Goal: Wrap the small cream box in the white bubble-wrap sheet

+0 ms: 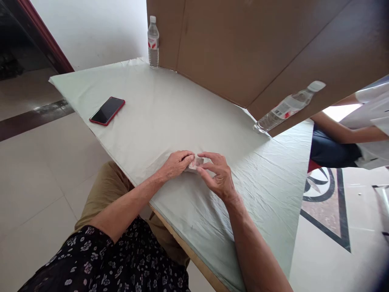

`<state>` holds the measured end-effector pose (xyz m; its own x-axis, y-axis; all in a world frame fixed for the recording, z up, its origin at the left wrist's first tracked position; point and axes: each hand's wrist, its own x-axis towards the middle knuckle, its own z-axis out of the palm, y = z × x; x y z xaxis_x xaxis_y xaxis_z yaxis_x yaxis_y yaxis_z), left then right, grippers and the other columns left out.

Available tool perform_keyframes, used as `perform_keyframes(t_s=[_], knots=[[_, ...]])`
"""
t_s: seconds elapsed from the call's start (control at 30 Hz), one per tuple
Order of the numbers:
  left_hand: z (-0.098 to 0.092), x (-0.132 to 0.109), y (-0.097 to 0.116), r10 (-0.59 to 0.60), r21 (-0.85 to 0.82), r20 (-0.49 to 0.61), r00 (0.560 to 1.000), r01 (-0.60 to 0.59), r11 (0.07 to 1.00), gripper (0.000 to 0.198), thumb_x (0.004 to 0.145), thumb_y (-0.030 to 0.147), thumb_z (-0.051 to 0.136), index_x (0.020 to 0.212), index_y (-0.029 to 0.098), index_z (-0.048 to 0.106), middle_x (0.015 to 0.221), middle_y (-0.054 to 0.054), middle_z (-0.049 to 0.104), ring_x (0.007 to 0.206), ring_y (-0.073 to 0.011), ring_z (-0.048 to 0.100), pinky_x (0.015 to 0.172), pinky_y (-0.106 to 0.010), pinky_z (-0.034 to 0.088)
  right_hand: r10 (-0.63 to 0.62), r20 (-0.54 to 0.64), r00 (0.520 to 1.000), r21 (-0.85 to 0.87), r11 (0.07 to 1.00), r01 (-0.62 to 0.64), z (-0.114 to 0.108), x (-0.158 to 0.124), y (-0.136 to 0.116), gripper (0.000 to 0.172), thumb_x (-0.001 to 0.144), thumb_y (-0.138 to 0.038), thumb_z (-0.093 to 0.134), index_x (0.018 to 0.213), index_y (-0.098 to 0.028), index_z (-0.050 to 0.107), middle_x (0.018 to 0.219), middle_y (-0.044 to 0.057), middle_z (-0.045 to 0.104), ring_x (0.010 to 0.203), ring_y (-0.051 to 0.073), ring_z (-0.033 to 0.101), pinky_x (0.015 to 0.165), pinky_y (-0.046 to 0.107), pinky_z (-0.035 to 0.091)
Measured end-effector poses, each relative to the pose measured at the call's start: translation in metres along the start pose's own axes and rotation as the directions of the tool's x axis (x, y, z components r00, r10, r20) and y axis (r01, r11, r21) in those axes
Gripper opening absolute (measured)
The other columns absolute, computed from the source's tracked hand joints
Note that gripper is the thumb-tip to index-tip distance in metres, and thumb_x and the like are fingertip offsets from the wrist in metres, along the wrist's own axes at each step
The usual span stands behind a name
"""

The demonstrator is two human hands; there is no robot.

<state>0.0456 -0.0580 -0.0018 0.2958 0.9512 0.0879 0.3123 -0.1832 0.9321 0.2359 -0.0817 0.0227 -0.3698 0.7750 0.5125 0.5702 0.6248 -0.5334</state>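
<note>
A small pale box (197,162) with faint reddish print lies low on the cloth between my two hands. My left hand (177,164) is closed over its left end, thumb and fingers pressed on it. At the right end, my right hand (217,172) has its thumb and middle finger together at the box's edge, while the index finger is held out along the far side. Part of the box is hidden under my left fingers. Whether its flap is open cannot be made out.
A phone with a red case (107,110) lies on the cloth-covered table (182,105). A tall brown board (219,48) stands across the far side, with a water bottle (153,44) at its left and another bottle (285,108) at its right. Beyond it a person (358,129) sits.
</note>
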Motion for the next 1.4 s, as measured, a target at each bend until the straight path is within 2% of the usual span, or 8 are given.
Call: perform_keyframes(t_s=[0.1, 0.27, 0.5, 0.73, 0.9, 1.1, 1.23, 1.4], knots=[[0.001, 0.001, -0.001, -0.034, 0.002, -0.046, 0.998, 0.034, 0.999, 0.034, 0.093, 0.036, 0.047, 0.104, 0.016, 0.072, 0.092, -0.004, 0.072, 0.081, -0.0166, 0.062, 0.074, -0.026, 0.048, 0.145, -0.032, 0.989, 0.175, 0.975, -0.137, -0.005, -0.002, 0.007, 0.016, 0.09, -0.037, 0.065, 0.102, -0.028, 0.07, 0.128, 0.007, 0.067, 0.121, 0.026, 0.061, 0.1, 0.046, 0.048], [0.003, 0.001, -0.002, -0.061, -0.048, -0.076, 0.995, 0.057, 0.997, 0.031, 0.091, 0.034, 0.05, 0.104, 0.015, 0.072, 0.09, -0.005, 0.072, 0.079, -0.0162, 0.062, 0.071, -0.026, 0.048, 0.265, 0.166, 0.95, 0.164, 0.942, -0.292, 0.005, -0.007, 0.028, 0.081, 0.074, -0.052, 0.078, 0.145, -0.03, 0.046, 0.149, 0.011, 0.053, 0.134, 0.032, 0.052, 0.106, 0.052, 0.045], [0.002, 0.001, -0.004, -0.073, -0.154, -0.285, 0.956, 0.03, 0.988, 0.031, 0.093, 0.035, 0.052, 0.109, 0.014, 0.069, 0.105, -0.008, 0.073, 0.091, -0.0175, 0.066, 0.082, -0.028, 0.051, 0.365, -0.015, 0.931, 0.14, 0.923, -0.359, 0.031, -0.013, 0.032, 0.061, 0.078, -0.046, 0.073, 0.134, -0.026, 0.056, 0.127, 0.01, 0.067, 0.111, 0.028, 0.064, 0.1, 0.049, 0.05], [-0.002, -0.002, -0.008, -0.074, -0.09, -0.409, 0.91, 0.04, 0.995, 0.023, 0.09, 0.028, 0.054, 0.1, 0.015, 0.07, 0.102, -0.008, 0.072, 0.083, -0.0158, 0.064, 0.078, -0.029, 0.053, 0.342, 0.026, 0.939, 0.121, 0.932, -0.342, 0.034, -0.018, 0.04, 0.082, 0.075, -0.059, 0.075, 0.144, -0.025, 0.047, 0.143, 0.014, 0.057, 0.127, 0.033, 0.056, 0.109, 0.054, 0.043], [-0.056, -0.033, -0.018, 0.142, 0.232, -0.493, 0.859, -0.027, 0.972, 0.022, 0.086, 0.024, 0.057, 0.102, 0.017, 0.071, 0.112, -0.01, 0.07, 0.099, -0.0208, 0.064, 0.079, -0.031, 0.054, 0.332, 0.062, 0.941, 0.148, 0.93, -0.337, 0.031, -0.018, 0.042, 0.093, 0.073, -0.062, 0.076, 0.15, -0.026, 0.039, 0.15, 0.015, 0.05, 0.131, 0.034, 0.054, 0.113, 0.053, 0.041], [-0.121, -0.067, -0.047, 0.224, 0.545, -0.552, 0.803, 0.144, 0.826, 0.022, 0.086, 0.024, 0.058, 0.103, 0.016, 0.07, 0.117, -0.013, 0.067, 0.114, -0.0279, 0.057, 0.101, -0.044, 0.048, 0.392, 0.051, 0.918, 0.145, 0.907, -0.396, 0.036, -0.013, 0.043, 0.084, 0.075, -0.055, 0.074, 0.146, -0.022, 0.045, 0.127, 0.014, 0.067, 0.114, 0.031, 0.065, 0.105, 0.052, 0.047], [-0.116, -0.067, -0.061, 0.185, 0.59, -0.504, 0.844, 0.18, 0.787, 0.023, 0.088, 0.025, 0.056, 0.106, 0.016, 0.068, 0.12, -0.015, 0.066, 0.116, -0.0299, 0.057, 0.106, -0.048, 0.043, 0.406, 0.026, 0.914, 0.126, 0.905, -0.406, 0.036, -0.011, 0.042, 0.081, 0.074, -0.054, 0.075, 0.143, -0.023, 0.047, 0.122, 0.012, 0.071, 0.112, 0.031, 0.067, 0.103, 0.053, 0.049], [-0.109, -0.064, -0.065, 0.187, 0.564, -0.523, 0.832, 0.172, 0.808, 0.022, 0.089, 0.023, 0.054, 0.107, 0.017, 0.064, 0.122, -0.014, 0.064, 0.116, -0.0284, 0.056, 0.105, -0.045, 0.043, 0.38, 0.025, 0.925, 0.103, 0.919, -0.381, 0.037, -0.011, 0.043, 0.08, 0.075, -0.051, 0.074, 0.144, -0.024, 0.046, 0.129, 0.012, 0.069, 0.117, 0.031, 0.065, 0.106, 0.054, 0.048]])
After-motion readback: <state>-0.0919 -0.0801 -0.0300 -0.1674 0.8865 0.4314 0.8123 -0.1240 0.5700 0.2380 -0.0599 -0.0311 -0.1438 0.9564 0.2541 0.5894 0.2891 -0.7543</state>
